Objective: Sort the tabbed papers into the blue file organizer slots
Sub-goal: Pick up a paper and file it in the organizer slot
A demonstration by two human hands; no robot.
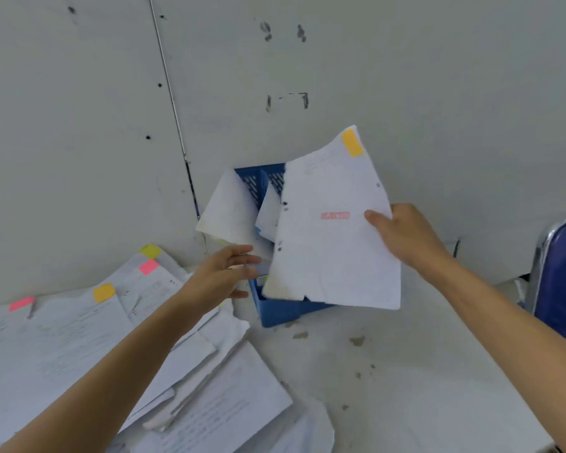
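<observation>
Right hand (406, 237) pinched a white sheet (327, 243) at its right edge, thumb on the face, other fingers hidden behind. Sheet was held tilted over the blue file organizer (281, 310), covering most of its right side; lower edge overlapped the organizer's front wall. Orange tab (352, 142) at the sheet's top corner, red stamp (335, 216) mid-page (text unreadable), punch holes down the left edge.

Left hand (223, 273) was grasping nothing, fingers extended and spread, just beside the organizer's left front corner. Blurred, so can't tell whether it touched anything.

Organizer sat on the white table (406, 387) against the wall (406, 76). Two filed sheets were in it: one (229, 210) leaning out left, a second (268, 214) in the next slot, mostly hidden by the held sheet.

Loose pile of tabbed papers (79, 348) lay on the table to the left, showing a yellow tab (150, 251), pink tab (148, 267), and another orange tab (104, 292). Blue chair (562, 282) at the right edge.
</observation>
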